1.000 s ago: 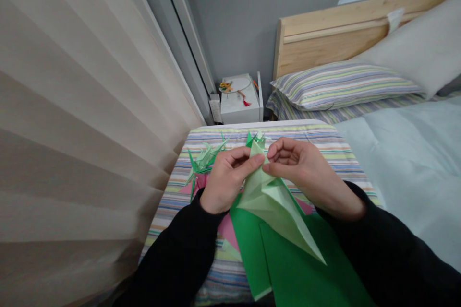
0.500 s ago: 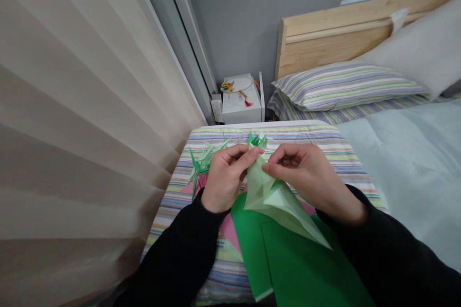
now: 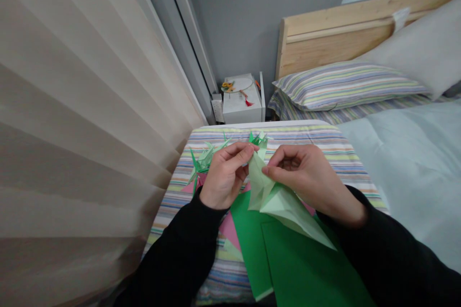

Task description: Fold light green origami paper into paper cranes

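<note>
a pale green origami sheet [image 3: 279, 201] is held up mid-fold above a darker green paper sheet [image 3: 298, 264], with its upper part gripped between the left hand [image 3: 224, 177] and the right hand [image 3: 306, 177]. the left fingers [image 3: 245, 151] are curled in, pinching the upper edge, while the right fingers [image 3: 279, 163] are bunched together against the flap. folded green paper pieces [image 3: 205, 160] lie just beside the left hand on a striped quilt [image 3: 173, 220], with pink paper [image 3: 230, 232] underneath. this looks like a shaping step, and the loose flap seems to call for a firm crease.
</note>
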Demonstrator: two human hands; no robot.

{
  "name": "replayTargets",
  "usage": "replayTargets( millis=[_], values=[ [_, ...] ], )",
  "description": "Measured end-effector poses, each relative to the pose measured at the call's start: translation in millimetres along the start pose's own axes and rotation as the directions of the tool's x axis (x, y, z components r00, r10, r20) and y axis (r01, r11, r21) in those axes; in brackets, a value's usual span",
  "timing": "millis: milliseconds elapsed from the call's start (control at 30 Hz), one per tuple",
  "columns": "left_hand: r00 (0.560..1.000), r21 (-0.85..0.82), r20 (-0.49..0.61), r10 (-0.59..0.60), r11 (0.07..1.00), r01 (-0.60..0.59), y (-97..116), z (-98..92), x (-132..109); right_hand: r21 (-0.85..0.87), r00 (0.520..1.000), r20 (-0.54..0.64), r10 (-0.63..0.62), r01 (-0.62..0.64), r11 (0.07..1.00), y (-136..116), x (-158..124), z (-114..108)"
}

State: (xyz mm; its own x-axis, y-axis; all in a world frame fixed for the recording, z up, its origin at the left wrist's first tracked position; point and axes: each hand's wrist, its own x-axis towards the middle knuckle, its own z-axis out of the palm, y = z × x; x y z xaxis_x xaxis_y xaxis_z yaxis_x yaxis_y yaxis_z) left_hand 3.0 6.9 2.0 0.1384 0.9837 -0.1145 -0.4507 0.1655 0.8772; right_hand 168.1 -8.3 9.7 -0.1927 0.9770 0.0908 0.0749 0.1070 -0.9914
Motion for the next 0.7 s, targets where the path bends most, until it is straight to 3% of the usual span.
replayTargets(
  millis=[267, 533, 700],
  values=[
    [0.997, 0.004, 0.002, 0.081, 0.997, -0.081, -0.5, -0.9, 1.1, -0.064, 1.0, -0.021, -0.022, 0.021, 0.998, -4.5, -2.2, 1.4],
    [0.994, 0.193, 0.089, 0.067, 0.978, -0.083, -4.7, -1.9, -1.0, -0.062, 0.995, -0.07, -0.065, 0.06, 0.996, -1.5, -0.4, 1.1],
    [0.995, 0.12, 0.068, 0.078, 0.989, -0.086, -3.7, 0.0, -0.3, -0.028, 0.996, -0.049, -0.078, 0.076, 0.997, 0.0, 0.8, -1.3]
  ],
)
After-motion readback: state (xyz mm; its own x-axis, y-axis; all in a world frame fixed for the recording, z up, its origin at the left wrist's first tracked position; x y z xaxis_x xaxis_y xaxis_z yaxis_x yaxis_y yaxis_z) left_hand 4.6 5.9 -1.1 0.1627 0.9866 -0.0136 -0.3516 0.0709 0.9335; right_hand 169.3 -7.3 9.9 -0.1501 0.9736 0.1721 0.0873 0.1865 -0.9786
